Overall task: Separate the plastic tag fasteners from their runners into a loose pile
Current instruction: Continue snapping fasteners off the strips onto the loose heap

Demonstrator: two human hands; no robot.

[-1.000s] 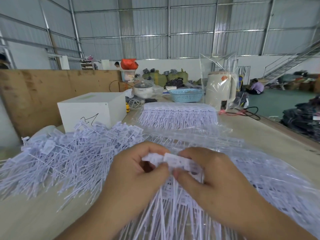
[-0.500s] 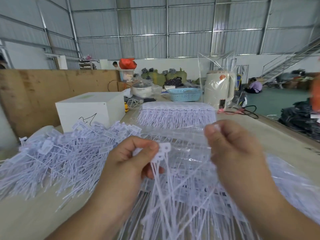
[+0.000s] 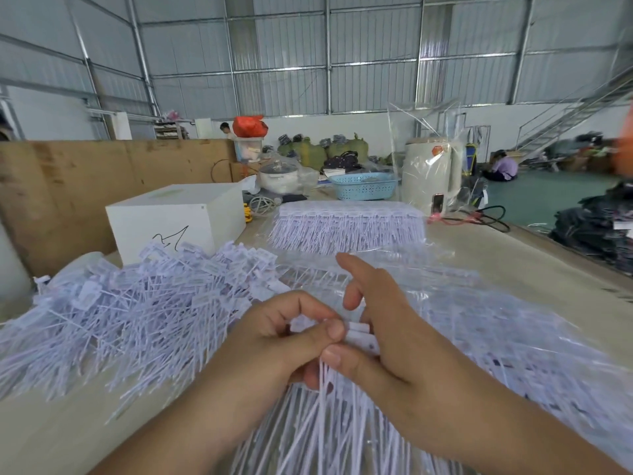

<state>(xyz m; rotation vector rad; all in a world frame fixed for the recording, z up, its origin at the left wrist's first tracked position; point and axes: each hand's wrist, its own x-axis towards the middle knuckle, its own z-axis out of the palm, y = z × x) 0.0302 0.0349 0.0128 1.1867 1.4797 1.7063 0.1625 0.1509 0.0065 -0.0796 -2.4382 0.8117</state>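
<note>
- Working mid-strip: we are holding a bunch of fasteners between both hands, just above the table, stems hanging down toward us.
- Left hand is pinching the white heads, thumb and curled forefinger closed on them.
- Right hand is gripping the same bunch from the other side, thumb pressed against the stems just under the heads; forefinger and one more finger are sticking out straight, off the work.
- Loose pile is lying at the left of the hands, beside the white box; it is already large.
- Unseparated stock in clear bags: one stack is sitting further back, more is spreading under and right of the hands.
- We are probably at the snap-off step; the runner itself is hidden behind the thumbs, so we can't say whether it is attached or off.
- Next move, in our judgement: twisting or pulling the hands apart close to the heads so the thin stems are not bending, then tossing the freed pieces left onto the pile.
- Risk we are watching: stems tangling with the bagged stock underneath as we lift.
</note>
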